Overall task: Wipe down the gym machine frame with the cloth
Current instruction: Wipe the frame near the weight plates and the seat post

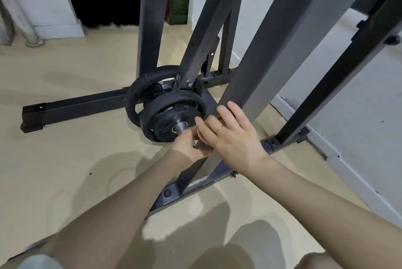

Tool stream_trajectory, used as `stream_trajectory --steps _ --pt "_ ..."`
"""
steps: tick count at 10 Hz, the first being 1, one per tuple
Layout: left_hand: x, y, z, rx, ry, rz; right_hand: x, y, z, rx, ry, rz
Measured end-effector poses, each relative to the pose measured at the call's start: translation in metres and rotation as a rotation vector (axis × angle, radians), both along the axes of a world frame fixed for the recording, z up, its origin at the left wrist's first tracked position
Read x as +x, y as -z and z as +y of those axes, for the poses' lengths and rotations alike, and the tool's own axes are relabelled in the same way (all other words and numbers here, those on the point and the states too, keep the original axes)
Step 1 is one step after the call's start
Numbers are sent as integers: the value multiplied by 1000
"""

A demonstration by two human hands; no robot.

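Note:
The dark grey gym machine frame (263,68) rises as slanted square posts from floor bars. Both hands meet low on the nearest slanted post. My left hand (187,145) reaches in from the left with curled fingers and grips a small pinkish cloth (199,137), of which only a sliver shows between the hands. My right hand (231,138), wearing a ring, lies over the post's front face with fairly straight, spread fingers, covering most of the cloth.
Black weight plates (169,114) sit on a steel peg just left of the hands. A black base bar (76,106) runs left across the beige floor. A white wall (359,99) stands close on the right, behind a black diagonal brace (339,73).

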State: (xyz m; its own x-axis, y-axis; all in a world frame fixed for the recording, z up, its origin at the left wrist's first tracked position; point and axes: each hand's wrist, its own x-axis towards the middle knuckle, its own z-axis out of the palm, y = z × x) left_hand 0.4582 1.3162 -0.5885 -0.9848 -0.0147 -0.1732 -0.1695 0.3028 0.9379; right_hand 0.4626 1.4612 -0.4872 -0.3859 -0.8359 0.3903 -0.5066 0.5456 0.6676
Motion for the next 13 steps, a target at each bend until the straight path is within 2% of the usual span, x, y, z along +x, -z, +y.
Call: stream_trajectory --steps 1,2,3,4,5,6,7,8,9,10,11,12,13 --pt "1 -4 0 -58 21 35 -17 -41 3 -228 -82 251" --pt "4 -7 -2 -45 37 14 -24 -72 2 -373 -59 273" --pt "6 -15 -6 -50 56 -6 -13 -42 4 -155 -75 212" --pt "8 -19 -3 -54 55 -21 -18 -42 4 8 -97 204" --pt "11 -24 0 -30 40 -45 -43 -77 -5 -174 -78 296" --pt "7 -30 1 -12 39 -64 -46 -75 -4 -230 -84 260" --pt "2 -33 0 0 76 -50 -23 -38 7 -41 -122 132" --pt "4 -41 4 75 67 65 -25 -36 16 10 -209 126" --pt "6 -70 12 138 -66 250 -38 -65 18 -255 -248 254" --pt "5 -102 22 106 -83 410 -43 -77 23 -591 -269 374" --pt "5 -117 31 -111 -1 491 -39 -66 32 -850 -277 42" --pt "7 -118 35 -179 -36 522 -20 -44 29 -943 -242 -574" --pt "9 -114 37 -202 -63 514 -24 -38 35 -835 -172 -651"
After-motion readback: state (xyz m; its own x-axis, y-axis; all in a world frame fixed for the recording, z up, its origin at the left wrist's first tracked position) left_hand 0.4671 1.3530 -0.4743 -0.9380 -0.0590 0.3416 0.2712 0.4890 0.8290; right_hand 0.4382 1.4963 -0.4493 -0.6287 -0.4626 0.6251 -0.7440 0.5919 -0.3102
